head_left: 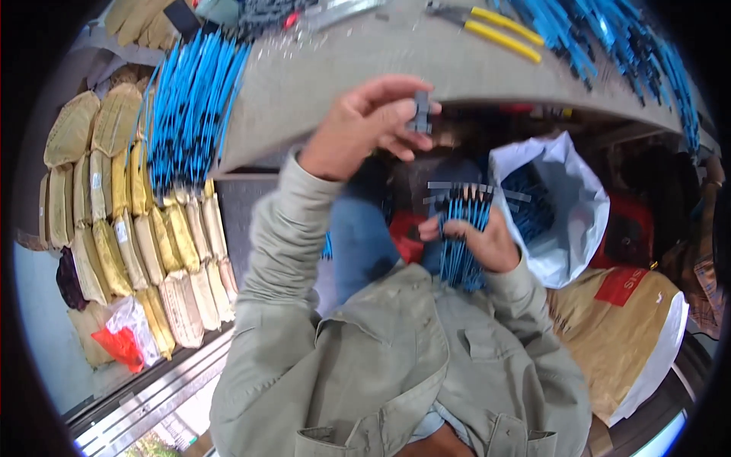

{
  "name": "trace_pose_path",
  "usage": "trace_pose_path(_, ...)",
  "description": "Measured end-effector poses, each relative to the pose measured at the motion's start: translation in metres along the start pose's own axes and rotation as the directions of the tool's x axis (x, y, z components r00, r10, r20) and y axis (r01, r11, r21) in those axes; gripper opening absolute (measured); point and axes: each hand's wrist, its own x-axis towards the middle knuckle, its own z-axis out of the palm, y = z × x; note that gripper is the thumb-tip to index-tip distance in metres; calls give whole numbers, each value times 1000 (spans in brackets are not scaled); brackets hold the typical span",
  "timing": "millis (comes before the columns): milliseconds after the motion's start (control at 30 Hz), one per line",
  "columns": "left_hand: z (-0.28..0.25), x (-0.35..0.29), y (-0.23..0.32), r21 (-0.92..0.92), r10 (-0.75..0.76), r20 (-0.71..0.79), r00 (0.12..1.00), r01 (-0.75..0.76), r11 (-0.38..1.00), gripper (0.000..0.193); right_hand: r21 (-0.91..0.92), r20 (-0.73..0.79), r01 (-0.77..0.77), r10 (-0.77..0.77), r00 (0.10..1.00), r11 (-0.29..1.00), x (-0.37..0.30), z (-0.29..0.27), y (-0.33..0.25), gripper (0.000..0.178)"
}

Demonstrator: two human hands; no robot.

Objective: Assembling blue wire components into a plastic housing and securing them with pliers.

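Observation:
My left hand (pixel 365 118) is raised at the table's near edge. A small stack of dark grey plastic blocks (pixel 422 112) is pinched between its thumb and fingers; their exact kind is too small to tell. Lower and to the right, above my lap, my right hand (pixel 487 238) is closed round a bundle of thin blue cables (pixel 461 263). Dark tips and a few pale, clear-looking strips (pixel 449 185) show at the top of that bundle. The two hands are apart.
Pliers with yellow handles (pixel 502 34) lie on the grey table (pixel 304 91). More blue cables (pixel 194 107) hang over its left side, others (pixel 586 38) over its right. Beside my right hand stands an open white sack (pixel 586 221). Wrapped packages (pixel 114 251) fill the left.

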Motion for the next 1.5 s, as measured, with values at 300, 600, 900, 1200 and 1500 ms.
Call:
trace_pose_path(300,16,-92,-85,-656,57,-281,958,-235,717,30,-42,166,51,-44,985,998,8,31,7,18)
trace_pose_path(600,26,-111,-83,-622,18,-304,952,-213,753,32,-78,170,121,-106,980,990,-2,45,11,21)
trace_pose_path(900,39,-108,-83,-548,79,-375,924,-289,785,33,-85,145,154,-140,979,985,-5,43,12,22)
trace_pose_path(1200,75,-106,-78,-354,144,-553,821,-387,851,36,-123,80,173,-164,983,977,-10,39,5,25)
trace_pose_path(1500,78,-106,-69,-113,266,-563,783,-392,913,41,-165,52,206,-200,978,965,-13,39,1,23)
